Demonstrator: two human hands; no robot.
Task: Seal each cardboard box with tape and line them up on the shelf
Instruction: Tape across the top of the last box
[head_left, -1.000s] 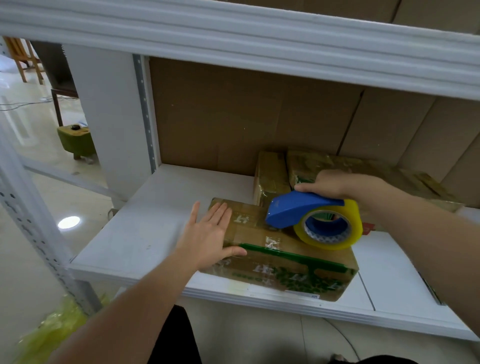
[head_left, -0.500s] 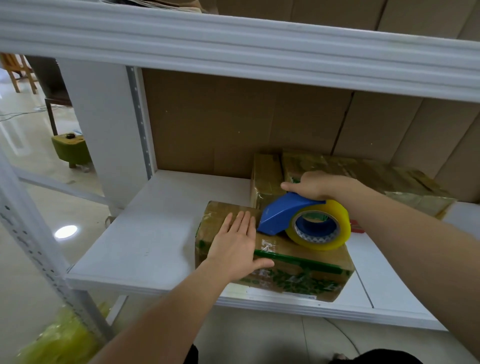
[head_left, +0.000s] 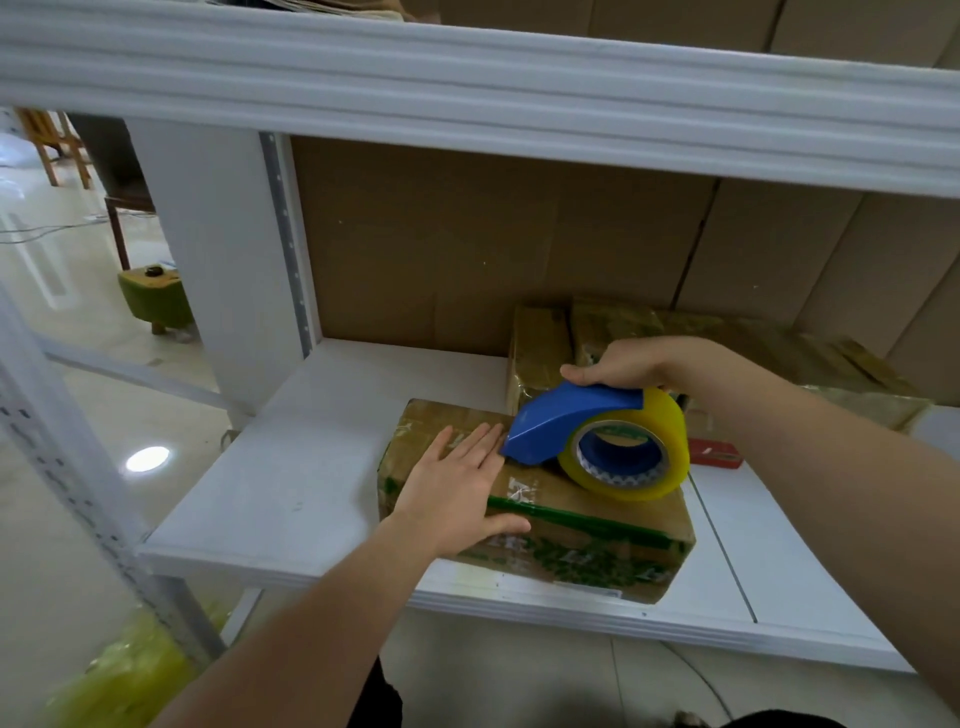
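Head view: taping in progress.
Box (head_left: 545, 499): light, stiff; hold top.
Left hand (head_left: 457, 483): flat, pressing box.
Right hand (head_left: 623, 366): grips tape dispenser (head_left: 576, 423).

Soft daylight from the left, lamp glare on floor (head_left: 147, 459), wide-angle edge bending

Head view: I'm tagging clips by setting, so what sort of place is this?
Probably a storeroom or packing area: a white metal shelf rack, flat brown cardboard sheets lining its back, and taped cardboard boxes stacked on it.
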